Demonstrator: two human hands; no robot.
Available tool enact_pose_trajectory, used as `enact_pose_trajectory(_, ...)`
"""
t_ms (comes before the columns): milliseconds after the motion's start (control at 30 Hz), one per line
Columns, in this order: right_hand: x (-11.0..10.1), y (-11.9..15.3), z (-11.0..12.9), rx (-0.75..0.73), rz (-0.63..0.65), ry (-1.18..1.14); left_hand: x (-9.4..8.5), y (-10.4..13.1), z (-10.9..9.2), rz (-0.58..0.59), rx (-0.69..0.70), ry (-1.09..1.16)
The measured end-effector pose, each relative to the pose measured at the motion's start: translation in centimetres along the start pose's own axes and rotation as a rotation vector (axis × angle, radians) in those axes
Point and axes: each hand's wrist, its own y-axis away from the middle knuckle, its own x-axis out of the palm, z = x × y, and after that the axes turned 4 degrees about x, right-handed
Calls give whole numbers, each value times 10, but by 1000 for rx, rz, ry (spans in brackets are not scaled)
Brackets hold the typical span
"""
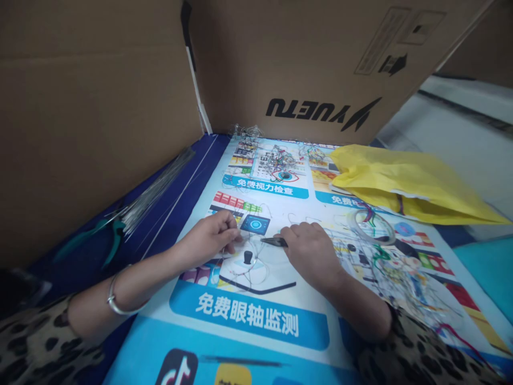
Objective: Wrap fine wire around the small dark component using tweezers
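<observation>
My left hand point(219, 233) is closed in a pinch over the printed sheet point(256, 200), with thin wire at its fingertips. In my right hand point(306, 247) are dark pointed pliers point(274, 241); their tips point left toward my left fingers, a small gap apart. The handles are hidden in my palm. Loops of thin wire point(256, 274) lie on the sheet below and between my hands.
Cardboard walls point(312, 59) stand behind and at the left. A bundle of straight wires point(154, 187) and teal-handled pliers point(117, 243) lie left. Tangled wires point(280, 158) are at the back. At the right are a yellow bag point(404, 176), a clear ring point(371, 227) and more tangled threads point(412, 283).
</observation>
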Motion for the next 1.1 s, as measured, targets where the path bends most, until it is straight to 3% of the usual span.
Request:
enact_pose_trajectory(467,-8,1,-5,-17,9,67,2,-2,-1,33,-73,123)
enact_pose_trajectory(1100,-12,-11,8,-90,-170,74,2,-3,1,188,-61,233)
